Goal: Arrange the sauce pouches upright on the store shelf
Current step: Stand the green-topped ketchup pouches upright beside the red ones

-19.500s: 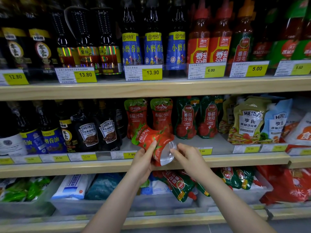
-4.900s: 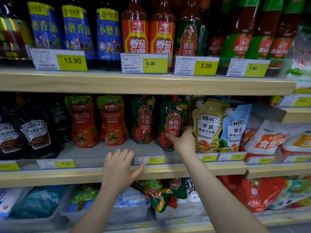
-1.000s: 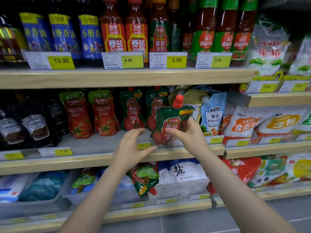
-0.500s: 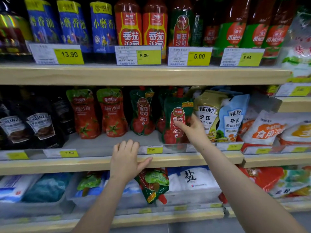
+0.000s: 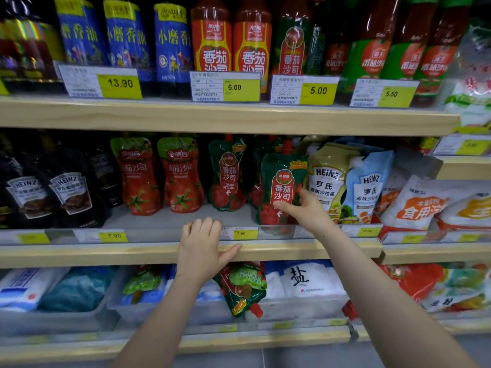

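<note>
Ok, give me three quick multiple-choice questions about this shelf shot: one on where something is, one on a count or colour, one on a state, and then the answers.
1. Where does the left hand rest?
A. on the front edge of the middle shelf
B. on the top shelf
C. in the bin below

2. How many red tomato pouches stand left of the green ones?
A. one
B. two
C. four

3. What is the state of the green ketchup pouch at the right hand?
A. lying flat
B. hanging upside down
C. upright, held by the fingers

Answers:
1. A, its fingers lie over the wooden lip by the 7.90 tag.
2. B, a pair stands side by side next to the dark Heinz bottles.
3. C, its cap points up while the thumb and fingers pinch its lower front.
</note>
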Available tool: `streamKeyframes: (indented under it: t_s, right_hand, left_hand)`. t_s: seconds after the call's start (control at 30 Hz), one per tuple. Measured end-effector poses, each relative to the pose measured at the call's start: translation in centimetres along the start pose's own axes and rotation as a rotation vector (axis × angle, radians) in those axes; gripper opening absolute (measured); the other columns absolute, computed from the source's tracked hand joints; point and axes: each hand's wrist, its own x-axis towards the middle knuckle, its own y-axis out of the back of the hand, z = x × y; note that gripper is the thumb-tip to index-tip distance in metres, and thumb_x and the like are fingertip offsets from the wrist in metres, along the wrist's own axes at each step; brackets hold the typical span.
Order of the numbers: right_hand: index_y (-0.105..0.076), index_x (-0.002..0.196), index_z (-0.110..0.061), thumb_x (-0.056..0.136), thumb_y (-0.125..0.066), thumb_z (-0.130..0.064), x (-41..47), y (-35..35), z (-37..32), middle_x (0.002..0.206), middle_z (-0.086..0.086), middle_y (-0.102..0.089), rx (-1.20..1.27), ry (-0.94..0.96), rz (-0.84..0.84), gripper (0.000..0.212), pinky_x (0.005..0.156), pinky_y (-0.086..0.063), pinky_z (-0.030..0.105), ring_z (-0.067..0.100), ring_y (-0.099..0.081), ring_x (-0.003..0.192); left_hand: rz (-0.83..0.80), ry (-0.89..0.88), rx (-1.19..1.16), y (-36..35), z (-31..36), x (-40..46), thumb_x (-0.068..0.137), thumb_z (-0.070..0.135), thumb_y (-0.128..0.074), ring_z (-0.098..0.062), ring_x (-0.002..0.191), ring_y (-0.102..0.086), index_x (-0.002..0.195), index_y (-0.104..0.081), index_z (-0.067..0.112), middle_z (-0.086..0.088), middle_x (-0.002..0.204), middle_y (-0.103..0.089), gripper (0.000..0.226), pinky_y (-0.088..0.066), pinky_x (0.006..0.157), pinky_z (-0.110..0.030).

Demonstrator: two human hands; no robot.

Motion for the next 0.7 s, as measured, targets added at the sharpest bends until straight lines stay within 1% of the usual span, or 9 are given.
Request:
streamKeyframes:
  t_s: [0.13,0.2,0.27,0.33,0.4,0.47,0.57,0.63,0.7]
  right_hand:
    - [-0.049,0.125,-0.012,0.076,-0.072,-0.034,-1.2,-0.1,0.0,0.120,0.006,-0.062,-0.131,0.025,0.048,0.057,0.095,-0.048,0.042,0.020,-0.059,0.108]
    - [-0.048,0.125,-0.012,0.076,-0.072,-0.032,-2.8,0.4,0.9,0.122,0.005,-0.060,-0.241,0.086,0.132,0.058,0.094,-0.048,0.034,0.018,-0.057,0.109]
    - [-0.050,0.124,-0.013,0.079,-0.070,-0.033,-4.8,1.0,2.4,0.122,0.003,-0.059,-0.426,0.180,0.198,0.053,0.091,-0.045,0.029,0.017,-0.055,0.111]
    - [-0.053,0.121,-0.014,0.082,-0.065,-0.033,-6.6,1.6,4.0,0.120,0.003,-0.059,-0.577,0.278,0.201,0.044,0.094,-0.040,0.031,0.020,-0.052,0.113]
    - [-0.053,0.122,-0.015,0.085,-0.063,-0.029,-7.6,1.9,5.1,0.126,0.003,-0.056,-0.648,0.346,0.159,0.042,0.108,-0.027,0.032,0.021,-0.046,0.123]
    - [-0.047,0.130,-0.014,0.087,-0.062,-0.025,-8.0,1.8,5.5,0.138,0.001,-0.046,-0.635,0.366,0.119,0.047,0.115,-0.014,0.031,0.019,-0.033,0.135]
    - [-0.041,0.135,-0.017,0.089,-0.059,-0.026,-9.1,1.0,6.1,0.146,-0.009,-0.026,-0.581,0.360,0.103,0.050,0.115,-0.012,0.027,0.010,-0.013,0.142]
    - [-0.041,0.137,-0.018,0.089,-0.058,-0.026,-10.3,0.0,7.2,0.150,-0.009,-0.021,-0.579,0.388,0.062,0.051,0.115,-0.014,0.026,0.007,-0.012,0.142]
    - [-0.041,0.137,-0.018,0.090,-0.057,-0.024,-11.8,-1.4,8.6,0.152,-0.006,-0.023,-0.586,0.427,0.003,0.050,0.116,-0.017,0.029,0.010,-0.013,0.143]
  left_hand:
    - [-0.058,0.021,-0.057,1.4,0.3,0.2,0.080,0.064,-0.037,-0.026,0.078,-0.055,0.094,-0.060,0.011,-0.004,0.084,-0.057,0.059,-0.044,0.078,-0.040]
    - [-0.029,0.029,-0.140,1.6,0.4,-0.5,0.081,0.062,-0.039,-0.029,0.090,-0.058,0.108,-0.058,0.006,-0.008,0.099,-0.061,0.065,-0.046,0.088,-0.044]
    - [0.030,-0.002,-0.244,1.3,0.9,-2.6,0.080,0.057,-0.046,-0.029,0.110,-0.052,0.122,-0.050,0.007,-0.011,0.120,-0.057,0.065,-0.039,0.102,-0.047]
    - [0.051,-0.129,-0.327,0.4,2.1,-5.5,0.078,0.052,-0.055,-0.024,0.118,-0.045,0.126,-0.045,0.012,-0.007,0.129,-0.050,0.063,-0.032,0.105,-0.044]
    - [-0.044,-0.266,-0.363,-0.6,3.4,-8.3,0.073,0.052,-0.063,-0.021,0.117,-0.046,0.125,-0.046,0.016,-0.005,0.129,-0.053,0.066,-0.035,0.102,-0.040]
    - [-0.216,-0.343,-0.341,-1.5,4.1,-10.1,0.062,0.053,-0.075,-0.022,0.113,-0.054,0.124,-0.048,0.017,-0.006,0.125,-0.059,0.076,-0.047,0.096,-0.038]
    - [-0.427,-0.151,-0.356,-2.8,4.6,-11.6,0.055,0.040,-0.084,-0.025,0.116,-0.057,0.133,-0.042,0.017,-0.009,0.132,-0.054,0.092,-0.051,0.089,-0.038]
    - [-0.491,0.113,-0.419,-3.7,4.7,-11.9,0.070,0.029,-0.076,-0.016,0.135,-0.032,0.148,-0.013,0.018,-0.003,0.152,-0.023,0.101,-0.040,0.101,-0.030]
    - [-0.508,0.186,-0.403,-4.7,4.7,-12.1,0.080,0.017,-0.064,-0.013,0.142,-0.012,0.145,0.015,0.021,-0.001,0.157,-0.001,0.103,-0.024,0.111,-0.024]
